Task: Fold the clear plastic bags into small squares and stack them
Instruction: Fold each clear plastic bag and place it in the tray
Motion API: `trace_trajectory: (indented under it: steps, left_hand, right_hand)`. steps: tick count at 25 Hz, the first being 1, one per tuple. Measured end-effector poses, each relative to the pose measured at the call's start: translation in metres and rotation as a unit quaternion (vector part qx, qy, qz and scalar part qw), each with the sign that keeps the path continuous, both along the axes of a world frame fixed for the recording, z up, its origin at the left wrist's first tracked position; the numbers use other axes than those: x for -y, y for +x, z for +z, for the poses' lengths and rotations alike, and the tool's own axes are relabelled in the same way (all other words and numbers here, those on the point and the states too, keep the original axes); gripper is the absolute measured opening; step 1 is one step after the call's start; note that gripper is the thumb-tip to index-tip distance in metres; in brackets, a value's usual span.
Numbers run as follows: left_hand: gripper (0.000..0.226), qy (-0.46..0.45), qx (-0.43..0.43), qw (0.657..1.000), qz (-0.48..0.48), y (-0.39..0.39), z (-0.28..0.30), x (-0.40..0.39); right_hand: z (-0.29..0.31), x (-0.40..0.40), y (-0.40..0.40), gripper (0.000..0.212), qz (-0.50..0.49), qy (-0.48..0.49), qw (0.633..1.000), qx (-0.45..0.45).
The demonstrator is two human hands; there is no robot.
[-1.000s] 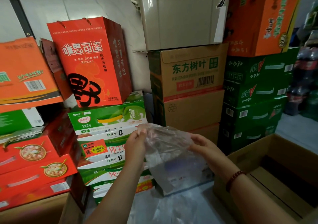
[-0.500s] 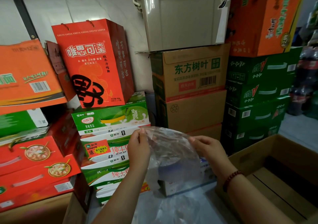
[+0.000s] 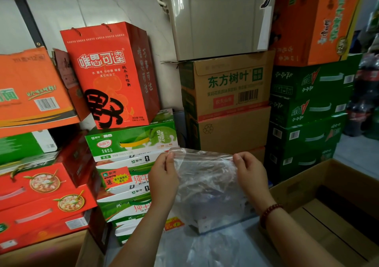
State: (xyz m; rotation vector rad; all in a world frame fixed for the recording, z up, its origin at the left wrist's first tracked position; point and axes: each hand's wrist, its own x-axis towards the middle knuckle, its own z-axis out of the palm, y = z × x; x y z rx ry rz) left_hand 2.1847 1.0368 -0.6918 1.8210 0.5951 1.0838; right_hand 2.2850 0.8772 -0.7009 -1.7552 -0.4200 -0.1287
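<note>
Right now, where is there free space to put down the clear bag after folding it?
Both hands, left hand and right hand, hold the clear plastic bag up. Free patches: the grey surface under it, between the milk cartons and the open cardboard box, though more plastic lies there; and that box's floor. Left and behind are stacked cartons.

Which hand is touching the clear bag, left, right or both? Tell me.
Touching, both. The head view shows the left hand pinching the clear plastic bag at its top left corner and the right hand pinching its top right corner, the film stretched between them.
</note>
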Motion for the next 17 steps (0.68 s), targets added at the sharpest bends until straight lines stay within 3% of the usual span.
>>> trace_trajectory:
  steps: [6,12,17]
  left_hand:
    - [0.028,-0.14,0.006,0.987,-0.082,-0.0021,0.0061,-0.005]
    - [0.022,-0.123,0.023,0.992,-0.014,-0.0047,0.0088,-0.0011]
    - [0.016,-0.086,-0.007,0.996,-0.027,-0.002,0.0053,-0.0053]
  right_hand:
    - [-0.0017,0.0033,0.005,0.023,0.035,-0.023,0.999,0.015]
    - [-0.0014,0.001,0.0037,0.025,0.032,-0.053,0.998,0.019]
    - [-0.0012,0.0028,0.0033,0.024,0.035,-0.056,0.997,0.041]
